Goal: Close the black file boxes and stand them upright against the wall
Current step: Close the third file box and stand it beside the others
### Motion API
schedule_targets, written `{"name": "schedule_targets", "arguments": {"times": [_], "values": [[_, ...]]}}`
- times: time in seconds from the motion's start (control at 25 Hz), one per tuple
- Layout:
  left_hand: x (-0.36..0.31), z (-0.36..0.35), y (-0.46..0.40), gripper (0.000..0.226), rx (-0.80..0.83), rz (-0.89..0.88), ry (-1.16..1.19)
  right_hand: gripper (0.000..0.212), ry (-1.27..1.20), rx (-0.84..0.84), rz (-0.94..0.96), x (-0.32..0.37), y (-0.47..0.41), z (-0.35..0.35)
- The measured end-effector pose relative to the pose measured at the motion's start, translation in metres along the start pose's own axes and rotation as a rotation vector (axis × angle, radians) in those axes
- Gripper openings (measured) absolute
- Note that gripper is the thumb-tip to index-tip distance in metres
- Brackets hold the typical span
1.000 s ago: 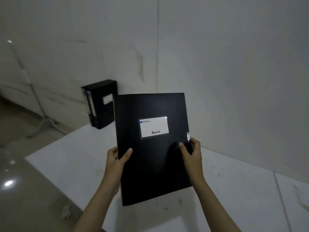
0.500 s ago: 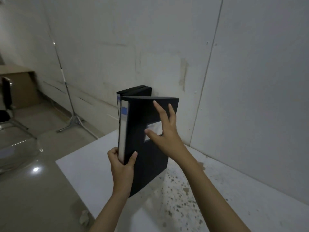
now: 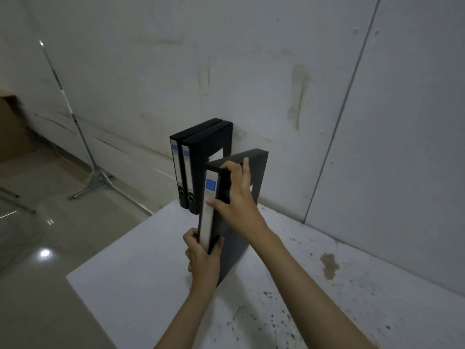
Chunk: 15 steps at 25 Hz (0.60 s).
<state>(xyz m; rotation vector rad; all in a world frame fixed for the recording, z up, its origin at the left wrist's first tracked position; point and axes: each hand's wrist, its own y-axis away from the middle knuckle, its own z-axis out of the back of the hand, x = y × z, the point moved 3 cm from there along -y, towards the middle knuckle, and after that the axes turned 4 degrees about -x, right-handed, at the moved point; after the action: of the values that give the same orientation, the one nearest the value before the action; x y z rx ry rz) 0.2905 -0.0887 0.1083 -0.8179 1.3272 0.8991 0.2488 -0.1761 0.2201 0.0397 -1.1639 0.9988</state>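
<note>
2 boxes (image 3: 201,162) left of held box (image 3: 234,248).

From here I cannot see the far side of the file box (image 3: 236,245) I hold; my right hand (image 3: 236,197) covers part of its near face and my left hand (image 3: 201,255) hides its lower spine. The print on its spine label (image 3: 207,217) is too blurred to read. Both forearms run off the bottom edge. The surface (image 3: 141,285) is cut off at right and below.
</note>
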Motion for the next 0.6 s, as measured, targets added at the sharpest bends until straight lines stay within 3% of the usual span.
{"name": "schedule_targets", "arguments": {"times": [0.36, 0.6], "values": [[0.008, 0.015, -0.141, 0.028, 0.365, 0.067, -0.031, 0.051, 0.185, -0.148, -0.013, -0.057, -0.070, -0.079], [-0.025, 0.005, -0.197, 0.048, 0.497, -0.015, 0.044, 0.048, 0.217, -0.231, -0.022, -0.089, -0.107, -0.100]]}}
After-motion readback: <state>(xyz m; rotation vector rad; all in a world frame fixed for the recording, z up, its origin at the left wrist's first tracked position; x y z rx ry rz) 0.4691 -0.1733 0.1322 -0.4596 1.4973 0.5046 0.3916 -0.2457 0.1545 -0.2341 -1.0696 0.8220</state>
